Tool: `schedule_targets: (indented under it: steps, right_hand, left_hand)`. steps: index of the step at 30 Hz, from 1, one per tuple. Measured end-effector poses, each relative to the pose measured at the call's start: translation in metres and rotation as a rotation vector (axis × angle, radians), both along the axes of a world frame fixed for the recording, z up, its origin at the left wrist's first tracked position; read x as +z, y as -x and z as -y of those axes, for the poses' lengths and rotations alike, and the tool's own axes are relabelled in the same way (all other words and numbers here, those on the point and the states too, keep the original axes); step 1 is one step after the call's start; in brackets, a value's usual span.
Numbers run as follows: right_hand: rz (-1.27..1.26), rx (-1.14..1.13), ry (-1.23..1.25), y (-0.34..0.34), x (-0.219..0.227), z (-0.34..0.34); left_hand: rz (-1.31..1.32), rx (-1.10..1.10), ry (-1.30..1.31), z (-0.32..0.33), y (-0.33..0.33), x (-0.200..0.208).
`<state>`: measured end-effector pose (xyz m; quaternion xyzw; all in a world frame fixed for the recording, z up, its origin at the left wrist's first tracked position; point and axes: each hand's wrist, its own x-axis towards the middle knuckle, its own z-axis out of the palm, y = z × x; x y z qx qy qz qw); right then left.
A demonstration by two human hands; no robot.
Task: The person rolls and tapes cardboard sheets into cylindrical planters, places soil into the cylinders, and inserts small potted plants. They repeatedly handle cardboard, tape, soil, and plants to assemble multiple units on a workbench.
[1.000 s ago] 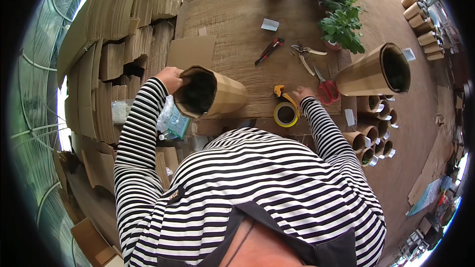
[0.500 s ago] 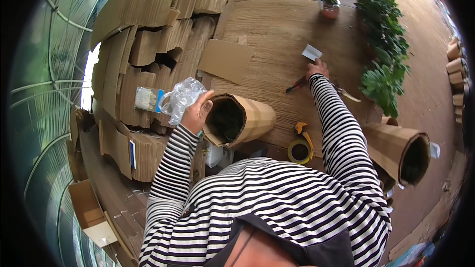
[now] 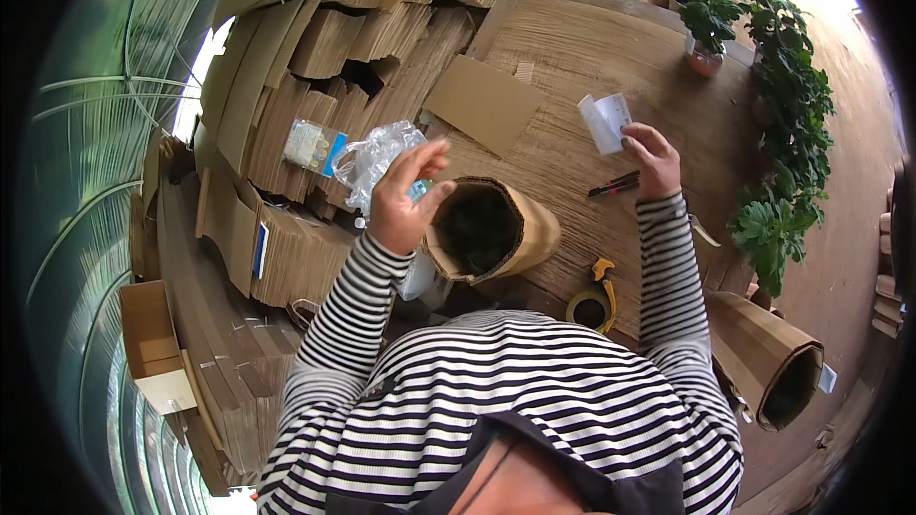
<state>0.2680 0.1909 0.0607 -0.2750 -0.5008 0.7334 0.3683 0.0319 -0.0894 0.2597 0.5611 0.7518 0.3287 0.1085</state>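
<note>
My right hand [image 3: 655,164] holds up a small folded white paper slip [image 3: 603,126] between thumb and fingers, above the wooden table [image 3: 563,48]. My left hand [image 3: 408,198] hovers at the left rim of an upright cardboard tube [image 3: 536,236], fingers apart and nothing in them; whether it touches the rim I cannot tell. Dark green leaves [image 3: 477,232] show deep inside the tube. Just below the slip lies a dark tool with red on its handles [image 3: 614,185]. A yellow tape dispenser [image 3: 593,307] rests at the near table edge.
Stacked flat cardboard [image 3: 334,43] fills the left side, with a clear plastic bag [image 3: 367,164] on it. A loose cardboard sheet [image 3: 485,103] lies on the table. Leafy plants [image 3: 787,124] line the right edge. Another cardboard tube [image 3: 763,353] stands at the near right.
My right hand has lifted the white slip off the table, and the slip now stands partly unfolded. My left hand's fingers have come away from the plastic bag's side toward the tube. The view has shifted.
</note>
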Motion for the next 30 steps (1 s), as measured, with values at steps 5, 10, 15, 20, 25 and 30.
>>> schedule_targets:
  steps: [5,10,15,20,25,30]
  right_hand:
    - [-0.272,0.239,-0.113,-0.026,0.109,0.069]
    - [-0.535,0.296,0.052,-0.031,0.162,0.118]
    - [-0.240,0.011,0.213,-0.014,0.188,0.164]
    - [-0.051,-0.367,-0.175,-0.026,0.214,0.190]
    - [0.191,-0.439,-0.179,-0.041,0.181,0.213]
    - [0.243,-0.478,-0.205,-0.013,0.167,0.232]
  left_hand:
    - [0.360,-0.252,0.075,-0.053,-0.042,0.033]
    - [0.884,-0.389,0.060,-0.058,-0.054,0.035]
    - [0.600,-0.502,0.072,-0.059,-0.045,0.041]
    - [0.229,-0.555,-0.150,-0.046,0.014,0.027]
    - [-0.141,-0.679,-0.283,-0.032,0.030,-0.020]
    - [-0.200,-0.742,-0.213,-0.028,0.024,-0.041]
